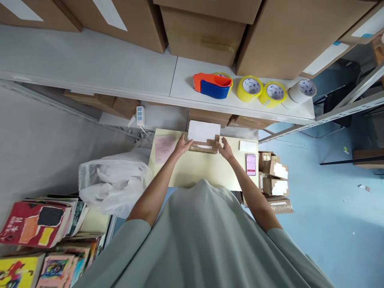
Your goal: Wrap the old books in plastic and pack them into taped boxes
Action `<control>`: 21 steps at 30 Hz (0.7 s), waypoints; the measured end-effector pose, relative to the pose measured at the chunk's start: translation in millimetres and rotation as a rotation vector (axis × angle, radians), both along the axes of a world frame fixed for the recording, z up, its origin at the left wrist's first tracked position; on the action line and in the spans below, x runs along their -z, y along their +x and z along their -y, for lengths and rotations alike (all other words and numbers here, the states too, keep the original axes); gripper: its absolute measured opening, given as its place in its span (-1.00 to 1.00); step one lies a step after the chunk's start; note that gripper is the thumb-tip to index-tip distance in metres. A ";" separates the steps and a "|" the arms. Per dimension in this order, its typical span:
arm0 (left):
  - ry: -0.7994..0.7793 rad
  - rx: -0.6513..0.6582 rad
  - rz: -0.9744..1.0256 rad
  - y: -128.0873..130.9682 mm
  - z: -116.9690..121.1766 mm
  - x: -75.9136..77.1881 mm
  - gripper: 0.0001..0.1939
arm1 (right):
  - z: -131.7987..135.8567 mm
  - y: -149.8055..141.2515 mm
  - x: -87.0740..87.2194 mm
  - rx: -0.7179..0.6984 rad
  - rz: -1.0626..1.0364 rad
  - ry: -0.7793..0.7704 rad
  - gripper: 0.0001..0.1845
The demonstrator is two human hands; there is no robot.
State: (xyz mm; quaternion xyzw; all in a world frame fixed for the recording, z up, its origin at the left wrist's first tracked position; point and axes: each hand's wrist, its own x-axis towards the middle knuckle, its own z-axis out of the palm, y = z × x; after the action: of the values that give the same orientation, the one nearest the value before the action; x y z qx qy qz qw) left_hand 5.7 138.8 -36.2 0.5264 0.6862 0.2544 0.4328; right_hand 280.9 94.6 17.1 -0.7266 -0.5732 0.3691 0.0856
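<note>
We see a gray shelf (pixel 120 60) spanning the far side, with large cardboard boxes (pixel 204 36) on top. Nearer to us stands a pale yellow table (pixel 204 172), and left of it a translucent plastic bag (pixel 115 180). Beside the table's right edge we see a pile of taped cartons (pixel 273 176). A small cardboard carton (pixel 210 146), bearing a white label (pixel 204 131), sits at the table's far edge, between our hands. Our left hand (pixel 181 146) is partly curled at its left end, thumb against it; our right hand (pixel 225 149) is half open at its right end, thumb and fingers parted. We cannot tell whether either grips it. A pink sheet (pixel 164 148) lies left; a smartphone (pixel 251 165) lies right.
</note>
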 end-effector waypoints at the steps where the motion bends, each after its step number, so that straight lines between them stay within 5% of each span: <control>1: -0.054 -0.005 0.018 2.0 2.2 4.2 -0.23 | 1.4 1.4 11.0 0.037 -0.090 -0.027 -0.29; 5: -0.106 -0.022 0.013 3.0 29.6 12.8 -0.19 | 25.4 6.9 42.1 0.219 -0.413 -0.008 -0.16; 9: -0.158 -0.010 0.002 -7.3 81.8 17.7 -0.16 | 75.9 18.9 56.8 0.276 -0.548 0.007 0.01; 14: -0.283 -0.017 -0.005 -21.6 142.3 19.3 -0.22 | 125.5 40.4 55.9 0.241 -0.512 -0.070 -0.17; 17: -0.304 -0.061 0.043 -23.4 150.6 18.4 -0.25 | 125.8 45.5 55.0 0.291 -0.481 -0.067 -0.21; 21: -0.190 -0.128 0.097 -13.3 128.9 12.4 -0.25 | 101.2 34.3 54.9 0.358 -0.541 -0.064 -0.18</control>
State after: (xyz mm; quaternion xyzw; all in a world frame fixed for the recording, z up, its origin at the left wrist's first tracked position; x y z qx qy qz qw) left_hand -7.6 9.9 -48.6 0.4252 0.7178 0.2403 0.4963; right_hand 315.2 -6.6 -37.8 -0.6937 -0.3808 0.5457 0.2757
